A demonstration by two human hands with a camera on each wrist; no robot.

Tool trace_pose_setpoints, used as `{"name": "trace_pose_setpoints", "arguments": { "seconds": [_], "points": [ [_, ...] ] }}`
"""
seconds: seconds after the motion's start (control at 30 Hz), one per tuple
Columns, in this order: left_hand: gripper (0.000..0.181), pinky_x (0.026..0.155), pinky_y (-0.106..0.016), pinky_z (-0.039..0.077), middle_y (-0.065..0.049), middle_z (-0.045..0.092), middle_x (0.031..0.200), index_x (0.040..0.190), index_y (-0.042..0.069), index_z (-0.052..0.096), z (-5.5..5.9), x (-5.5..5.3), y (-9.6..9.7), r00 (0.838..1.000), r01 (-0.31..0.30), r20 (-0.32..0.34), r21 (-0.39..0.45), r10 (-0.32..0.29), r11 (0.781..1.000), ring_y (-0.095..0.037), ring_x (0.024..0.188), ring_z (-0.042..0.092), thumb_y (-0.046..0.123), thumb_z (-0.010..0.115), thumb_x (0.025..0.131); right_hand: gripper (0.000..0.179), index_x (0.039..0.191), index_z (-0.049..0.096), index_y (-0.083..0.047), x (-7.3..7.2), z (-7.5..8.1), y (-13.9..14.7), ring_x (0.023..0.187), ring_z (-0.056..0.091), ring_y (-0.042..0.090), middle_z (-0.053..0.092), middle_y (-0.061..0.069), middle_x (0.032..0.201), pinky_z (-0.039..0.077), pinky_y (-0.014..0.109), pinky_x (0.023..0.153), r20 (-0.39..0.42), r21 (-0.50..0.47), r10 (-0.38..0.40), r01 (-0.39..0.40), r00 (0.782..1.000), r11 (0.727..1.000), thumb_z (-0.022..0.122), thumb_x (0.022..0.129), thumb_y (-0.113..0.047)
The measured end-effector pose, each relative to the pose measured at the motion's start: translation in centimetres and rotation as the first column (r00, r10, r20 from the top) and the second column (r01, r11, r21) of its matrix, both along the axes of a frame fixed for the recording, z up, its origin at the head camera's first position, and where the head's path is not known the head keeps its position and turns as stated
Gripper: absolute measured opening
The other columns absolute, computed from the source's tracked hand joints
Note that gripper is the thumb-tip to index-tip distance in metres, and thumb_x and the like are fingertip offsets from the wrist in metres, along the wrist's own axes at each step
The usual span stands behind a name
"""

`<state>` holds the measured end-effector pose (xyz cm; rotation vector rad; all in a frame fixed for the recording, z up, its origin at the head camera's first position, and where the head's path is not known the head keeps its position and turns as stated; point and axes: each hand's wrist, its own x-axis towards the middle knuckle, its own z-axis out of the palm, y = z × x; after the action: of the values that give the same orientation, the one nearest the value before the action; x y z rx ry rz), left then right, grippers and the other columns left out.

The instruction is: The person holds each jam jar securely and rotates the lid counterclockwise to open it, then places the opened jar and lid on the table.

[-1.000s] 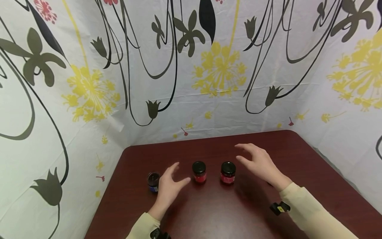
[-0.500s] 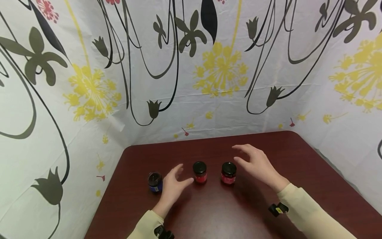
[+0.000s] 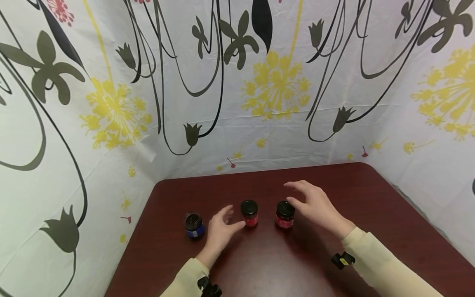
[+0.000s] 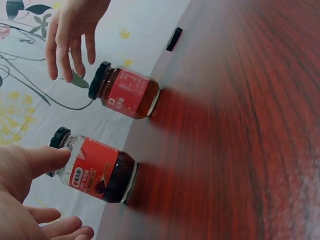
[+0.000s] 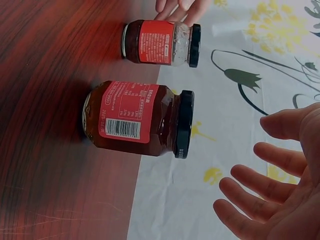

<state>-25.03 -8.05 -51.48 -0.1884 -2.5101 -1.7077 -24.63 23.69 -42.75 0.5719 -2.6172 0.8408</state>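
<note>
My left hand [image 3: 219,232] is spread just left of a black-lidded jar with a red label [image 3: 250,213]. Its thumb overlaps the jar in view; whether they touch I cannot tell. Dark contents fill the lower part of this jar in the left wrist view. Fingers apart, my right hand [image 3: 315,206] hovers beside the lid of a second jar, with a pinkish-red label [image 3: 285,216] and amber-brown contents. The right wrist view shows a gap between that hand and the lid. Neither hand grips anything. Both jars stand upright on the table.
A third jar, with a blue label [image 3: 194,227] and seemingly no lid, stands left of my left hand. A small flat black object [image 4: 174,39] lies on the dark red table [image 3: 267,264]. Patterned cloth [image 3: 230,107] hangs behind and at both sides.
My left hand has moved right, away from the blue-labelled jar and toward the red-labelled one. My right hand has moved left and slightly down, closer to the right jar. The jars stay put.
</note>
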Motion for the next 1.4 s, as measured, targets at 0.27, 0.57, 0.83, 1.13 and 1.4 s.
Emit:
{"name": "trace_pose_setpoints", "arguments": {
  "seconds": [0.27, 0.57, 0.83, 1.13, 1.4],
  "points": [
    [0.075, 0.098, -0.048, 0.048, -0.013, 0.066, 0.127, 0.14, 0.007, 0.058, -0.7, -0.5, 1.0, 1.0, 0.009, 0.015, 0.031, -0.009, 0.999, -0.03, 0.118, 0.062, 0.031, 0.089, 0.077, 0.042, 0.135, 0.061, -0.026, -0.1, -0.1, -0.3, 0.114, 0.061, 0.022, 0.062, -0.001, 0.128, 0.051, 0.049, 0.086, -0.008, 0.006, 0.01, -0.01, 1.0, 1.0, 0.072, 0.094, -0.028],
    [0.07, 0.095, -0.045, 0.051, -0.013, 0.068, 0.121, 0.136, 0.005, 0.061, -1.5, -0.8, 1.9, 1.0, -0.003, 0.014, 0.028, 0.003, 1.0, -0.03, 0.114, 0.064, 0.026, 0.09, 0.076, 0.042, 0.135, 0.062, -0.022, 0.0, -0.2, -0.4, 0.114, 0.061, 0.02, 0.061, -0.003, 0.128, 0.051, 0.048, 0.086, -0.027, 0.008, 0.016, -0.016, 1.0, 1.0, 0.072, 0.094, -0.027],
    [0.069, 0.089, -0.042, 0.054, -0.008, 0.07, 0.117, 0.134, 0.01, 0.063, -1.8, -1.1, 2.4, 1.0, -0.009, 0.004, -0.008, 0.009, 1.0, -0.025, 0.107, 0.068, 0.029, 0.091, 0.074, 0.041, 0.135, 0.062, -0.023, 0.0, -0.4, -0.7, 0.115, 0.061, 0.021, 0.061, -0.004, 0.128, 0.051, 0.049, 0.088, -0.023, 0.002, 0.028, -0.028, 0.999, 1.0, 0.072, 0.095, -0.027],
    [0.07, 0.089, -0.04, 0.054, -0.011, 0.07, 0.121, 0.135, 0.009, 0.063, -1.9, -0.9, 3.0, 1.0, -0.012, -0.009, -0.001, 0.012, 1.0, -0.023, 0.11, 0.067, 0.03, 0.091, 0.074, 0.042, 0.135, 0.062, -0.027, -0.2, -0.2, -1.5, 0.113, 0.061, 0.014, 0.06, -0.008, 0.129, 0.051, 0.045, 0.088, -0.023, 0.006, 0.042, -0.041, 0.999, 0.999, 0.071, 0.095, -0.03],
    [0.062, 0.087, -0.038, 0.055, -0.005, 0.072, 0.116, 0.128, 0.013, 0.067, -1.8, -1.0, 3.5, 0.999, -0.002, -0.034, 0.014, 0.002, 1.0, -0.019, 0.107, 0.068, 0.029, 0.092, 0.073, 0.041, 0.135, 0.06, -0.032, -0.3, -0.2, -1.8, 0.113, 0.06, 0.011, 0.061, -0.008, 0.129, 0.052, 0.044, 0.088, -0.03, 0.011, 0.057, -0.057, 0.998, 0.998, 0.07, 0.095, -0.03]
  ]
}}
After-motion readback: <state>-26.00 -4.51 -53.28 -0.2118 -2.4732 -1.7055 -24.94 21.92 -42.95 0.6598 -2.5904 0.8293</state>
